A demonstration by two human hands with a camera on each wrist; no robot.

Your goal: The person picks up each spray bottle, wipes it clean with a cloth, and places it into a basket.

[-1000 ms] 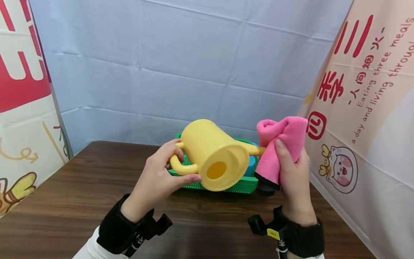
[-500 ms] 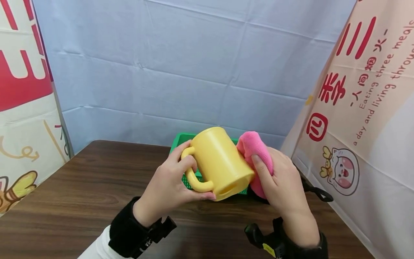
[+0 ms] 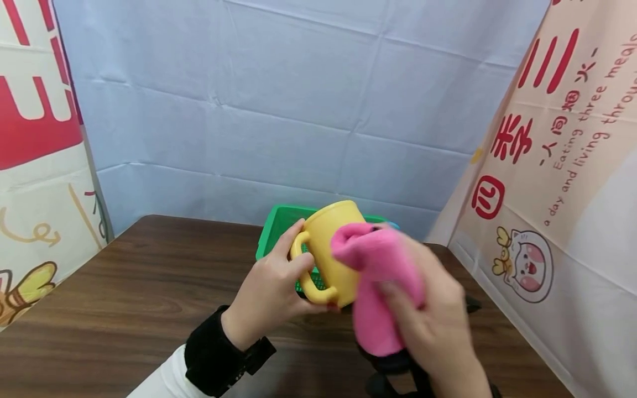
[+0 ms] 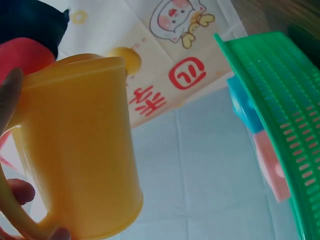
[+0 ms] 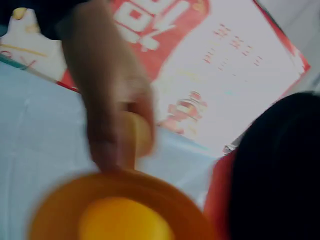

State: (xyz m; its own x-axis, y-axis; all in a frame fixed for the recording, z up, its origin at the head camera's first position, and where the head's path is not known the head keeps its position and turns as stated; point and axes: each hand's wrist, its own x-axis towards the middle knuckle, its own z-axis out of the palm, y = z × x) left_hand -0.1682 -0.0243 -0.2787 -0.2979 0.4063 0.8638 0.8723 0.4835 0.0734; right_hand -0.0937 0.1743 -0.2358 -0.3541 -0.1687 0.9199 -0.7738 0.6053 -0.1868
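In the head view, my left hand [image 3: 276,276] grips the curved handle of a yellow watering can [image 3: 328,254], its thumb side against the body. The can is tilted, and its spout is out of sight behind the cloth. My right hand [image 3: 438,309], blurred, holds a bunched pink cloth [image 3: 380,276] with a black edge, overlapping the can's right side. From the left wrist, the can [image 4: 82,145] fills the left part, with a rounded yellow end [image 4: 127,60] showing behind its rim. The right wrist view shows the can's base [image 5: 115,210] and the left hand [image 5: 112,100] beyond.
A green perforated basket [image 3: 281,221] stands behind the can on the dark wooden table [image 3: 164,287]. Beside the basket's rim in the left wrist view show a blue item [image 4: 245,105] and a pink item [image 4: 270,165]. Cloth backdrops [image 3: 278,110] enclose the table.
The can has shifted right and slightly down, its base turning out of sight and its spout now hidden. The right hand has brought the pink cloth leftward onto the can, then down across its side.
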